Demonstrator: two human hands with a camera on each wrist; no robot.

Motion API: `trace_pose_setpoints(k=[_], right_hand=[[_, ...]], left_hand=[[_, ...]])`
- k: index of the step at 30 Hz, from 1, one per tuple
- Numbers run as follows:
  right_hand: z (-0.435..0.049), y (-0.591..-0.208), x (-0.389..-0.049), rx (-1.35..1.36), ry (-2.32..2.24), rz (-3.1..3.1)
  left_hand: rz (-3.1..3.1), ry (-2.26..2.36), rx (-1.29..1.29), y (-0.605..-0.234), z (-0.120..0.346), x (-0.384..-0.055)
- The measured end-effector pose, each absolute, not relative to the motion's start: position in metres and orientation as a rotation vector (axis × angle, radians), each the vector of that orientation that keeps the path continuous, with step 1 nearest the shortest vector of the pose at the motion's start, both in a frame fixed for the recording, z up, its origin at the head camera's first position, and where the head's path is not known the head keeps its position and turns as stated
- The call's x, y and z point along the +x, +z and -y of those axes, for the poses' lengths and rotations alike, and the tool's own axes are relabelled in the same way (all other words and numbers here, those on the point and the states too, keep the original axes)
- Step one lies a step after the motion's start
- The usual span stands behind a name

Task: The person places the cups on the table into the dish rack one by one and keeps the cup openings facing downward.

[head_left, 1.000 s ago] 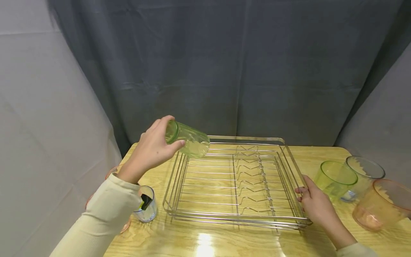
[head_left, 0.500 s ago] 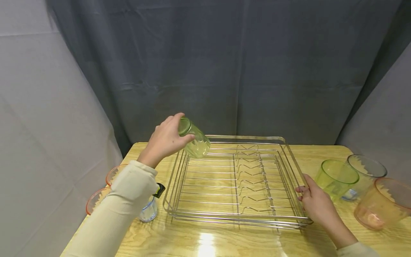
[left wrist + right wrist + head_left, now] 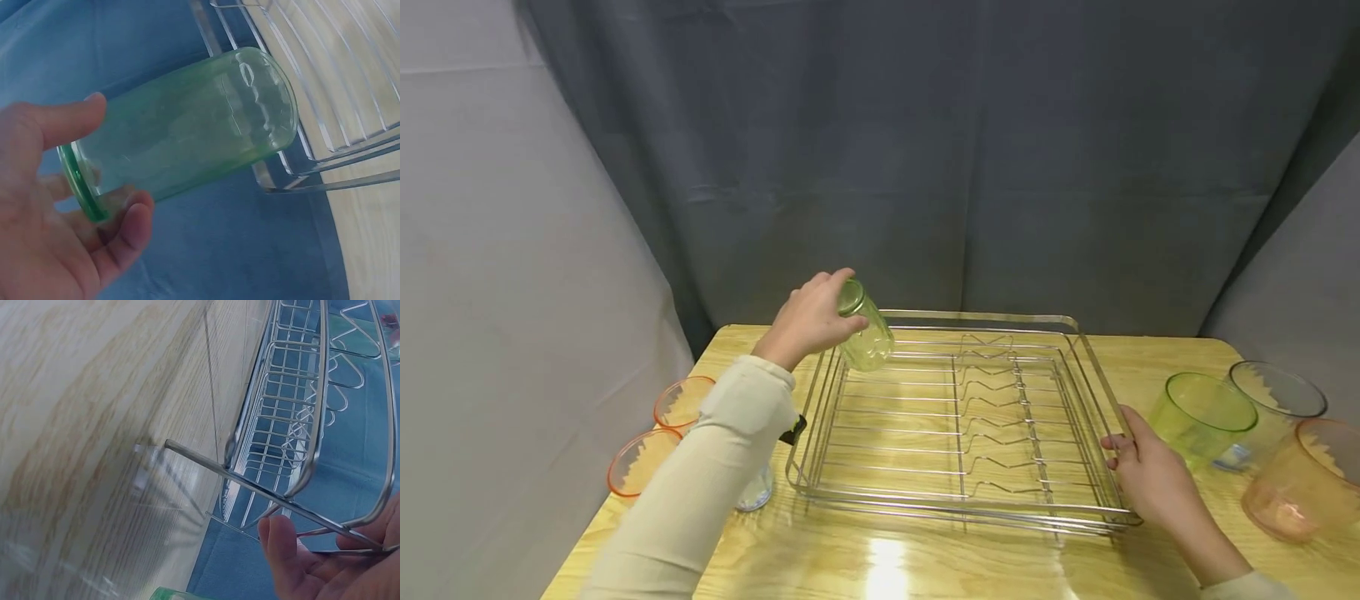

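My left hand [image 3: 815, 319] holds a green glass [image 3: 871, 340] by its darker green end, tilted over the back left corner of a wire dish rack [image 3: 964, 498]. In the left wrist view, thumb and fingers grip that end of the glass [image 3: 194, 125], and its other end points toward the rack's wires [image 3: 337, 119]. On the rack's right side, my right hand [image 3: 1156, 475] grips the side rail. The right wrist view shows the right hand's thumb [image 3: 279, 550] at a corner of the rack's wire frame [image 3: 269, 494].
At the table's right stand a green glass [image 3: 1202, 425], a clear glass [image 3: 1262, 417] and an orange glass [image 3: 1292, 500]. Two orange-rimmed glasses [image 3: 643, 467] stand at the left edge. A clear bluish glass [image 3: 756, 492] is partly behind my left sleeve. A dark curtain [image 3: 850, 167] hangs behind the wooden table [image 3: 820, 558].
My left hand has moved right with the green glass, which now leans more steeply. The orange-rimmed glasses on the left have come into fuller view. My right hand has stayed on the rack.
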State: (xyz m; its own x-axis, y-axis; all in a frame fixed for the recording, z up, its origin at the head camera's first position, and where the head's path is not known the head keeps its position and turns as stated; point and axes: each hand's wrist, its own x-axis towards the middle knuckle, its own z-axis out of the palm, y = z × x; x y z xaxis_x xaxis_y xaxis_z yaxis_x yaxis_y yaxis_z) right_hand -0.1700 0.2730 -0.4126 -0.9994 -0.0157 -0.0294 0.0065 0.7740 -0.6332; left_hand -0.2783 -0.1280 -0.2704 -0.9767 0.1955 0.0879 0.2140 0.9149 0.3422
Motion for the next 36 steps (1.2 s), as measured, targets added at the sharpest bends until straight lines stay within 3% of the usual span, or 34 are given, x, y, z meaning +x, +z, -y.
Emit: trace_pose_setpoints(k=[23, 36], right_hand=[[-0.275, -0.413, -0.166, -0.007, -1.053, -2.916], [-0.276, -0.411, -0.167, -0.026, -1.042, -2.928]], left_hand=[[3.056, -0.580, -0.293, -0.322, 0.128, -0.302], [3.104, -0.461, -0.229, -0.328, 0.116, -0.312]])
